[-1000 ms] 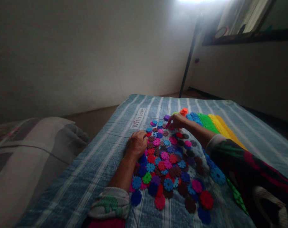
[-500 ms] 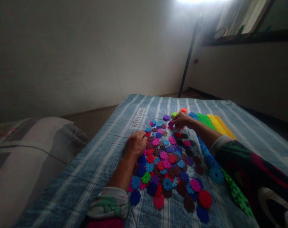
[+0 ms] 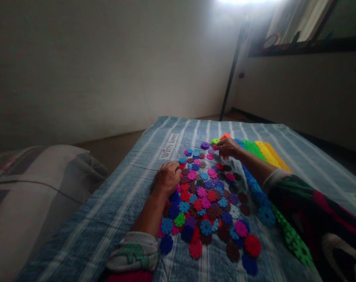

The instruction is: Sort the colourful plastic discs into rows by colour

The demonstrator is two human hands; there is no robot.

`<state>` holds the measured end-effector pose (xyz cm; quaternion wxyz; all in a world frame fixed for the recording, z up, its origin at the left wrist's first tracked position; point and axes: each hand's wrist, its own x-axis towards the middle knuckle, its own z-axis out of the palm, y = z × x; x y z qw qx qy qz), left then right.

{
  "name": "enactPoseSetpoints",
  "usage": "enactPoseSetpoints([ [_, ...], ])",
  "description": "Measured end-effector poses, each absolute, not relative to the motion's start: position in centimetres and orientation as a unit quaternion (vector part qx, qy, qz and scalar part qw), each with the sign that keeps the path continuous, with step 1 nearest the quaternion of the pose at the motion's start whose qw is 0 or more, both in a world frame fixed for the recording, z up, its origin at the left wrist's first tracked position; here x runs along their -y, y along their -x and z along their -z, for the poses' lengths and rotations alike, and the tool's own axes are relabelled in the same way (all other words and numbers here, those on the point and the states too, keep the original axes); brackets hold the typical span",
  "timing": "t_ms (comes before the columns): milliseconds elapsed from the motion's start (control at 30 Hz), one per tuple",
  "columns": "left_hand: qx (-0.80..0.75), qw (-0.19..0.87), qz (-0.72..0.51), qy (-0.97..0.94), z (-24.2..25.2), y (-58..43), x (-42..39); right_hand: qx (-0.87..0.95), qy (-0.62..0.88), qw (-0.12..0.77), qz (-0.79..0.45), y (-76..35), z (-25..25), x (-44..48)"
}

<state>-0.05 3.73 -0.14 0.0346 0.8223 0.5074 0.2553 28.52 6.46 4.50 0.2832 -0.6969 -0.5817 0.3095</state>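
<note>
A spread of flower-shaped plastic discs [image 3: 205,192] in pink, red, blue, brown and other colours lies between my hands on a striped cloth. My right hand [image 3: 229,148] is at the far end of the spread, fingertips pinched on a pink notched disc [image 3: 214,148]. Close by it are a purple disc [image 3: 205,145], lime green discs [image 3: 215,141] and orange discs [image 3: 225,136]. My left hand [image 3: 168,176] rests at the spread's left edge with curled fingers, beside a red disc [image 3: 182,166]. What its fingertips hold, if anything, is hidden.
Rows of joined discs in blue [image 3: 256,192], green [image 3: 254,149] and yellow [image 3: 267,153] lie to the right, partly under my right arm. A green row [image 3: 295,243] lies nearer me. Folded fabric [image 3: 49,188] is at the left. A lamp stand [image 3: 232,78] rises behind.
My right hand has shifted slightly up and away from the discs below, with the pink disc at its fingertips. My left hand stays in place.
</note>
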Motion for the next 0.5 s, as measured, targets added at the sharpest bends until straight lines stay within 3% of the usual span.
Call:
enactPoseSetpoints([
  [200, -0.505, 0.033, -0.262, -0.822, 0.2, 0.1, -3.7, 0.567, 0.714, 0.286, -0.294, -31.5, -5.7, -5.3],
  [500, -0.513, 0.043, -0.246, -0.821, 0.2, 0.0, -3.9, 0.581, 0.738, 0.206, -0.275, -32.1, -4.1, -4.3],
])
